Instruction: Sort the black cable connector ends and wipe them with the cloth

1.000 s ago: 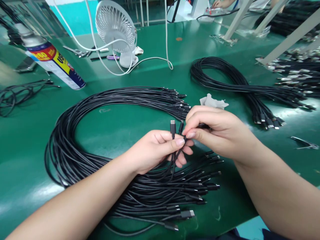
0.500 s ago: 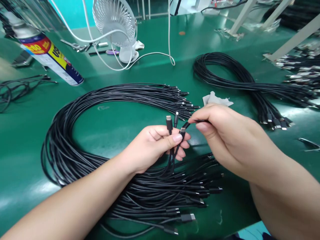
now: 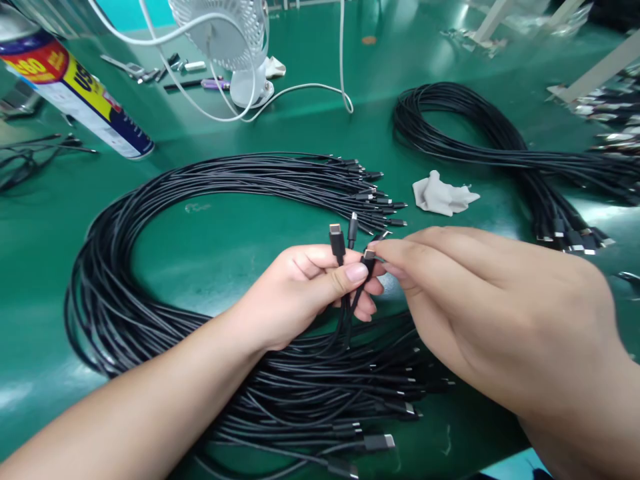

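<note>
Several black USB cables are gathered in my left hand (image 3: 325, 283), pinched between thumb and fingers just below their plugs. One plug (image 3: 337, 240) with a metal tip stands upright at the left of the bunch, and a slimmer plug (image 3: 353, 230) rises behind it. My right hand (image 3: 490, 307) is closed, its index finger and thumb at the metal end of the front plug (image 3: 369, 259); the exact contact is partly hidden. Under and around both hands lies a large curved bundle of black cables (image 3: 110, 280), plug ends pointing right.
A second cable bundle (image 3: 460, 127) lies at the back right, near a crumpled white cloth (image 3: 443, 195). A white fan (image 3: 225, 40) with looping white cord, a spray can (image 3: 85, 93), and calipers (image 3: 127, 69) are at the back left. Everything rests on a green table mat (image 3: 300, 127).
The right hand has turned, and its fingertips have shifted slightly left onto the front plug. Another plug's tip now shows behind. My left hand keeps its hold; the view has tilted down slightly.
</note>
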Demonstrator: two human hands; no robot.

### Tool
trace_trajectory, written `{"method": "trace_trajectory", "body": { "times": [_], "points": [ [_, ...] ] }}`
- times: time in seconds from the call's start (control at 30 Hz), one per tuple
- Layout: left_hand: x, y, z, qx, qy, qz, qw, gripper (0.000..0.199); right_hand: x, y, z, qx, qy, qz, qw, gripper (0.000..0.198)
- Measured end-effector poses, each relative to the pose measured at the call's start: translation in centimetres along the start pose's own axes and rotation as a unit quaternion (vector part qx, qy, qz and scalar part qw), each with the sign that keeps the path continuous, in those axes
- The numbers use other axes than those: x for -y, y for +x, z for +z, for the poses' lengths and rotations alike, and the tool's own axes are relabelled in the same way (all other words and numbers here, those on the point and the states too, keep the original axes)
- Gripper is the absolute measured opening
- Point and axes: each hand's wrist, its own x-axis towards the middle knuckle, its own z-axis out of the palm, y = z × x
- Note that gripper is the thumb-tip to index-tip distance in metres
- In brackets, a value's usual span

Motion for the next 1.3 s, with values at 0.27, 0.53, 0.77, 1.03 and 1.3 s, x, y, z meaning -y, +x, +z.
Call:
{"method": "trace_trajectory", "body": {
  "times": [0.27,0.53,0.77,1.03,1.3],
  "points": [
    [-0.1,0.0,0.2,-0.009,0.005,-0.006,1.000,0.015,0.1,-0.1,0.1,0.002,0.011,0.001,1.000,0.023],
    [0.1,0.1,0.2,-0.019,0.009,-0.002,1.000,0.017,0.0,0.1,0.4,-0.016,-0.002,-0.003,1.000,0.019],
    [0.2,0.2,0.0,-0.030,0.014,-0.001,0.999,0.019,-0.4,0.1,0.2,-0.006,0.011,-0.010,1.000,0.023],
    [0.3,0.3,0.1,-0.039,0.011,0.004,0.999,0.018,-0.7,-0.1,0.3,-0.001,0.014,-0.016,1.000,0.024],
    [0.2,0.3,0.2,-0.047,0.019,-0.001,0.999,0.023,-0.9,-0.1,0.2,0.003,0.003,-0.021,1.000,0.026]
  ]
}}
